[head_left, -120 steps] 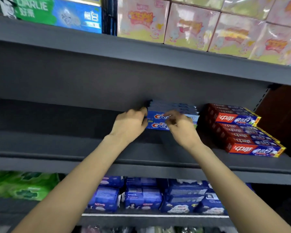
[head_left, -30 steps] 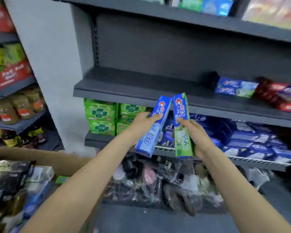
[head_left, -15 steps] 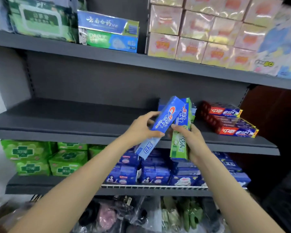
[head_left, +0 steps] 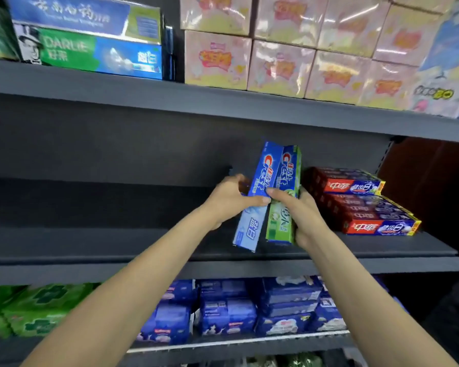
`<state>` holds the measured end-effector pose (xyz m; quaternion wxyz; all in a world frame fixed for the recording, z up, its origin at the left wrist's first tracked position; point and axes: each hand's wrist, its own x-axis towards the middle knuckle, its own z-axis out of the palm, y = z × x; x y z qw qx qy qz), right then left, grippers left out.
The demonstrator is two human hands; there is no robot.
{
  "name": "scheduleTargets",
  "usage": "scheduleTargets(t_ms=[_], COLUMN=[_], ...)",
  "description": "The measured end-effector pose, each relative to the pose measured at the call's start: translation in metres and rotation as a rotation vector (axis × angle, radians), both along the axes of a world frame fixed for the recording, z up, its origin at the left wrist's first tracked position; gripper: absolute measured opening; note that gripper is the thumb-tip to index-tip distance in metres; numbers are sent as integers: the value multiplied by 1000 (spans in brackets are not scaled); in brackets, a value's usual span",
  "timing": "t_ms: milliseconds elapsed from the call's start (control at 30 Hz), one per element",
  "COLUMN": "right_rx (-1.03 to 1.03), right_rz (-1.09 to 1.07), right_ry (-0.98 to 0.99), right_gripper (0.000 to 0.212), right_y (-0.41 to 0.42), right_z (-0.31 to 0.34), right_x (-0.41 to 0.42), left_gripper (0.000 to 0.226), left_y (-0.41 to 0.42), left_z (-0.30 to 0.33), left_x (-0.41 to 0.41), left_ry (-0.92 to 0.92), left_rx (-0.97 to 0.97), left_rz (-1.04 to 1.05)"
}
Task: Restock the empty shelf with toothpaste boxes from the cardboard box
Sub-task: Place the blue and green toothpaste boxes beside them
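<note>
Bright, even light falls from overhead and in front, with no hard shadows. At one o'clock the pink and yellow film-wrapped cartons (head_left: 281,64) carry white streaks of glare across their plastic. The recess beneath the dark grey metal shelf board (head_left: 90,242), from nine to ten o'clock, lies in soft shade, and the corner at three o'clock falls away to dull brown darkness. Motion blur softens the whole frame, worst toward the rim: the green packets (head_left: 35,311) at eight o'clock are smeared. Wide-angle distortion bows the shelf edges, tilting them downward toward the right.
</note>
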<state>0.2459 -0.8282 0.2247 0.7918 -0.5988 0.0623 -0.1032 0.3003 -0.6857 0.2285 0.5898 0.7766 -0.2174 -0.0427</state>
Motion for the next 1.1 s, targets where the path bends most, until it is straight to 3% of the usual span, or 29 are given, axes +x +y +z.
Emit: scheduleTargets(t_ms=[100,267,367,467,533,633,700,833,933,1000,1100], right_rx=[6,98,151,169,171,140,129,134,190,243,216], right_rz=[-8,-20,0,46,52,58,70,65,59,104,186], right_ry=[22,1,-12,-14,-4,34,50,39,1,-29,-44], right_gripper=[47,45,49,68,65,34,25,35,36,35,53], right_y=[-8,-29,-41,-49,-57,-71,-79,-88,-92,-93,-90], right_z=[-5,0,4,7,8,3,-2,-9,-10,-9,-5], right_x=[17,33,38,39,40,43,45,43,44,44,45], left_gripper=[47,57,65,65,71,80,81,62,42,42,34], left_y=[2,-2,-9,-15,-18,-20,-23,-22,-27,-33,-44], left_z=[-3,-1,2,2,1,-7,-6,4,6,5,7], left_x=[12,15,15,17,19,24,22,19,15,15,14], left_ry=[-54,-139,-409,-669,-827,-1157,-1060,-424,-381,-373,-140], left_rx=[159,240,675,1055,1146,1078,1059,972,879,772,406], left_rz=[22,27,236,389,418,493,482,375,288,276,191])
